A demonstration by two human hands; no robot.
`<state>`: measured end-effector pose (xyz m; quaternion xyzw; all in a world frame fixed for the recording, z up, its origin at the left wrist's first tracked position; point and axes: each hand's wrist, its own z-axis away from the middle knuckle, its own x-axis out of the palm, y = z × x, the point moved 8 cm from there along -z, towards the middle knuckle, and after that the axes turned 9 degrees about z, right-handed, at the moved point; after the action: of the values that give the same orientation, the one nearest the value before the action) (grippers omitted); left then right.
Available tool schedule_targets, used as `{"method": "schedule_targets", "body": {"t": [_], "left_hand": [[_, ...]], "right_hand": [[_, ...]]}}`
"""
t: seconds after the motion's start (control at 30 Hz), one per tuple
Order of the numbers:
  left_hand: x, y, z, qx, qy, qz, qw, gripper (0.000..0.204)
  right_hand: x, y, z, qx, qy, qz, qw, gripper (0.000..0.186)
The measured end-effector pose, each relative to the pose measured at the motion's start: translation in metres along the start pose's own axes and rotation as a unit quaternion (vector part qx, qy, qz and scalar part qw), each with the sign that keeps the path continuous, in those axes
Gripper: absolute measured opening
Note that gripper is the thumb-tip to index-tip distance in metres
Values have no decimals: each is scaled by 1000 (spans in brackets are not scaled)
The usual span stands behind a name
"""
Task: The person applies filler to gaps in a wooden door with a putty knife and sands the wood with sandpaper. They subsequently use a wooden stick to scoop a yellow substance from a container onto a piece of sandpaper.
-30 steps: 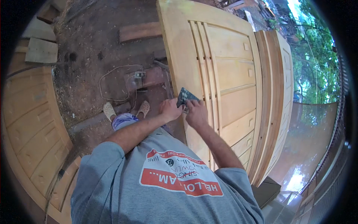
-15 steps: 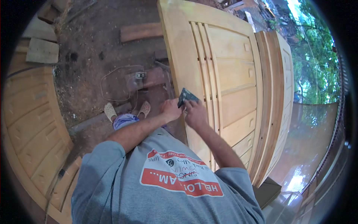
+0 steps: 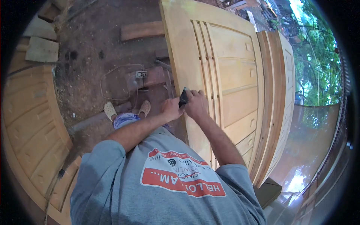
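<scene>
Between my two hands is a small dark piece of sandpaper [image 3: 183, 98], seen nearly edge-on and folded over. My left hand [image 3: 172, 109] grips its near-left edge with closed fingers. On the other side my right hand [image 3: 196, 104] pinches it, fingers bent over its top. Both hands are over the left edge of a pale wooden panelled door [image 3: 186, 52], which has long grooves and raised panels. The fingertips are partly hidden behind the sheet and the knuckles.
More doors [image 3: 275, 93] stand stacked to the right of this one. Another panelled door [image 3: 32, 123] lies at the far left. On the dirt floor are a reddish plank [image 3: 142, 31], a socket box [image 3: 141, 74] with a looping cable, and wood offcuts [image 3: 42, 49].
My right hand has moved up slightly and closed over the sandpaper, folding it from a broad flap to a narrow shape. My left hand stays almost in place.
</scene>
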<state>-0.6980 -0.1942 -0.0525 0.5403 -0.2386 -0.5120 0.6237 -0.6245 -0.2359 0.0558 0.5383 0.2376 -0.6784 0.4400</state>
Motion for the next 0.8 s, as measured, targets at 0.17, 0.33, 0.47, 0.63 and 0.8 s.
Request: {"method": "schedule_targets", "body": {"t": [0.17, 0.33, 0.47, 0.63, 0.8], "left_hand": [[3, 3, 0, 15, 3, 2, 1000, 35], [2, -1, -4, 16, -6, -6, 1000, 33], [5, 1, -2, 34, -9, -6, 999, 35], [0, 0, 0, 7, -23, -24, 999, 36], [-8, 16, 4, 8, -11, 6, 1000, 33]], "right_hand": [[15, -3, 22, -25, 42, -5, 999, 50], [3, 0, -1, 20, -20, -12, 1000, 50], [7, -3, 6, -16, 57, 13, 998, 59], [24, -1, 7, 20, 7, 10, 1000, 58], [-9, 7, -9, 71, -57, -17, 996, 47]]}}
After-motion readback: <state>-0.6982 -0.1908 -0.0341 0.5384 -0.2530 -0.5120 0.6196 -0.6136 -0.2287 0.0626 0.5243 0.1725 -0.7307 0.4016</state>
